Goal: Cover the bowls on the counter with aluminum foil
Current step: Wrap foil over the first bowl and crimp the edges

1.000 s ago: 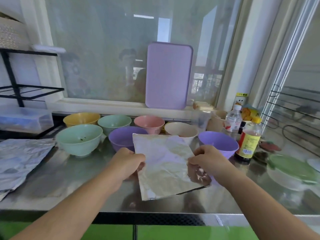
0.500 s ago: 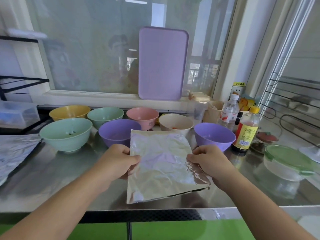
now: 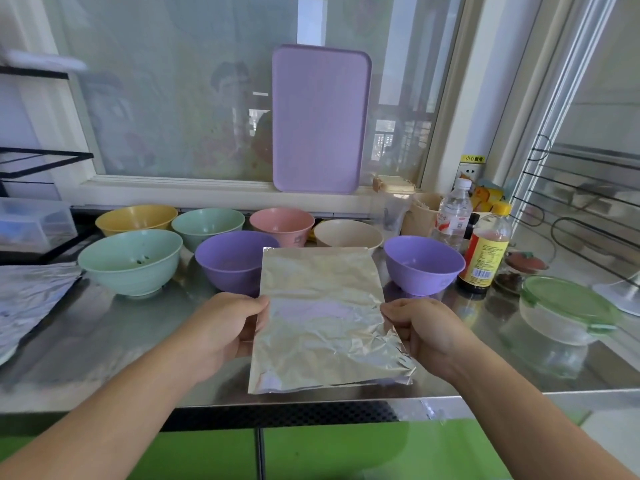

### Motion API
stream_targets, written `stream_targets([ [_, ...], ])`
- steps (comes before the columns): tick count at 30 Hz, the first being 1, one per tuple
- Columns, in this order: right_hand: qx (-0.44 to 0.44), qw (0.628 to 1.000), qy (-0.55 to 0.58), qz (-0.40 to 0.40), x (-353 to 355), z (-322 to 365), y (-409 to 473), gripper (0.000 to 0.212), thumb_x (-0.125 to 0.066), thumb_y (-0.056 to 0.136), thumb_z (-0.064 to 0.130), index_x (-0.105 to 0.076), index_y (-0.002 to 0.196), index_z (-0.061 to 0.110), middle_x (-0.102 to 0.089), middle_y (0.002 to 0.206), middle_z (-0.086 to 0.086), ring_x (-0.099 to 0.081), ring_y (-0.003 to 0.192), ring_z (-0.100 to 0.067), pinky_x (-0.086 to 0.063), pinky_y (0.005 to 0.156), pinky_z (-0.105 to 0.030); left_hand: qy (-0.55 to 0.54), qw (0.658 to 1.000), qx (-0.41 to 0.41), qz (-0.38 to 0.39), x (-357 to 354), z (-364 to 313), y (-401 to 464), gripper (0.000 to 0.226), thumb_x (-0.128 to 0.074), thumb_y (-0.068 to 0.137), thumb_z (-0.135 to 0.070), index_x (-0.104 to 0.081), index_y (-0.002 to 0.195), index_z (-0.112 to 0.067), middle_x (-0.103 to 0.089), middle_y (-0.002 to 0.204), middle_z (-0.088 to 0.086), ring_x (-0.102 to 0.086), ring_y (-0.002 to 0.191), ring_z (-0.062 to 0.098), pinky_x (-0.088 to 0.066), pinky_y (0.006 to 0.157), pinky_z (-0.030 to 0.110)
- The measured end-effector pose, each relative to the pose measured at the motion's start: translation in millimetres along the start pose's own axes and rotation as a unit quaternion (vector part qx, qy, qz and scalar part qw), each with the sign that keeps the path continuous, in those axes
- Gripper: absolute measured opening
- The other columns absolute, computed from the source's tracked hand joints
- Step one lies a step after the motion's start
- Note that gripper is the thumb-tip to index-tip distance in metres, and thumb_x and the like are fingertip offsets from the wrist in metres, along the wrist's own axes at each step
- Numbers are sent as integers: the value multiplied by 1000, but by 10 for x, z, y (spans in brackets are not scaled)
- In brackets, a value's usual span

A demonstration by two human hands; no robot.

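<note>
Above the desk's [image 3: 104, 344] front edge, centre: one foil sheet [image 3: 322, 317], crinkled, held clear of the surface and tilted, its far edge higher than its near edge. Long axis runs front to back, away from the person.

Left hand [image 3: 225, 327]: grip clamped on the sheet's left edge near mid-length, thumb on top, fingers curled under. Right hand [image 3: 426, 330]: grip clamped on the right edge at about the same level, thumb on top.

Bowls, all uncovered, standing in two rows toward the back edge. Front row: large green bowl [image 3: 131, 261] toward the left; purple bowl [image 3: 232, 261] just beyond the sheet's far-left corner and partly hidden by it; second purple bowl [image 3: 424, 265] beyond the far-right corner, apart from the sheet. Back row: yellow bowl [image 3: 136, 218], small green bowl [image 3: 207, 223], pink bowl [image 3: 282, 223], cream bowl [image 3: 348, 233], the last directly behind the sheet's far edge.

Deciding relation: every bowl lies forward of the two grips, along the sheet's long axis. The left purple bowl is nearer the left hand; the right purple bowl nearer the right. Judgement: the sheet needs carrying forward and lowering over one rim; neither purple bowl is centred under it yet.

Spare foil [image 3: 31, 299]: lying flat at the left edge.
</note>
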State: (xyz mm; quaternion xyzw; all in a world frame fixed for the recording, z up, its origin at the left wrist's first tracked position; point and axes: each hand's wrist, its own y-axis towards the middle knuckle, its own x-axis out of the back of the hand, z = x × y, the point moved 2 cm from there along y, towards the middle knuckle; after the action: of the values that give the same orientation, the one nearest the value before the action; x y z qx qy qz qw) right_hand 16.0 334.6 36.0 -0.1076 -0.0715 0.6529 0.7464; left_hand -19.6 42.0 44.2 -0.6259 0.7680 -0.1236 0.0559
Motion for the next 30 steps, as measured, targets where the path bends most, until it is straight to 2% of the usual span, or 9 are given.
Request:
stream_targets([
  [3,-8,1000,19,-12,2,5,42,23,-62,99,6,-64,75,6,-50,76,-17,-39,57,-18,-34,50,-26,6,1000,3,4,-19,-11,6,43,-50,106,-19,-49,63,-15,-45,64,4,-50,52,17,-49,52,24],
  [7,8,999,47,-25,-64,76,70,12,-69,98,14,-63,88,13,-60,72,-6,-52,58,-18,-34,64,-34,11,1000,18,-2,-60,-70,-5,32,-51,100,-18,-53,68,-13,-49,68,7,-49,57,21,-51,58,27],
  [13,49,997,-24,-47,-139,34,81,33,-60,101,12,-49,69,12,-36,66,-9,-31,52,-18,-24,52,-33,58,997,-15,-53,-116,-67,19,50,-46,108,-25,-47,59,-13,-47,59,7,-47,49,19,-44,48,24],
  [19,34,997,-14,-63,-177,-69,56,43,-59,103,21,-49,62,15,-42,52,-7,-38,50,-22,-31,61,-38,16,994,-43,-96,-187,65,56,56,-47,108,-19,-42,52,-15,-38,57,5,-37,52,19,-28,59,32],
  [22,26,997,-21,-72,-189,-25,19,43,-58,99,17,-48,57,15,-41,60,-11,-35,58,-25,-28,64,-41,98,983,-61,-145,-193,-24,9,43,-47,103,-19,-51,62,-8,-49,55,5,-45,50,19,-32,52,30],
  [24,47,991,-76,-96,-180,106,-41,46,-55,100,17,-52,54,15,-47,57,-11,-40,55,-24,-29,61,-38,240,938,-109,-225,-151,-153,-54,34,-44,106,-30,-55,84,-7,-64,73,1,-57,63,16,-38,56,31],
  [26,118,950,-245,-150,-144,289,-93,38,-51,103,22,-57,69,6,-63,66,-9,-57,67,-28,-38,64,-39,371,850,-229,-294,-149,-347,-158,19,-46,105,-33,-52,100,-15,-56,96,-4,-54,86,19,-39,69,36],
  [28,237,857,-421,-179,-196,485,-94,27,-47,104,15,-55,87,-4,-62,92,-18,-55,91,-40,-45,73,-47,423,793,-346,-268,-263,-517,-183,12,-46,104,-25,-53,108,-15,-50,108,-3,-49,100,22,-43,80,40],
  [30,339,786,-495,-152,-383,595,-55,23,-42,104,13,-57,97,-3,-58,106,-19,-53,99,-41,-48,81,-52,491,766,-378,-172,-479,-554,-51,26,-41,105,-24,-54,124,-13,-52,125,2,-51,115,24,-45,94,43],
])
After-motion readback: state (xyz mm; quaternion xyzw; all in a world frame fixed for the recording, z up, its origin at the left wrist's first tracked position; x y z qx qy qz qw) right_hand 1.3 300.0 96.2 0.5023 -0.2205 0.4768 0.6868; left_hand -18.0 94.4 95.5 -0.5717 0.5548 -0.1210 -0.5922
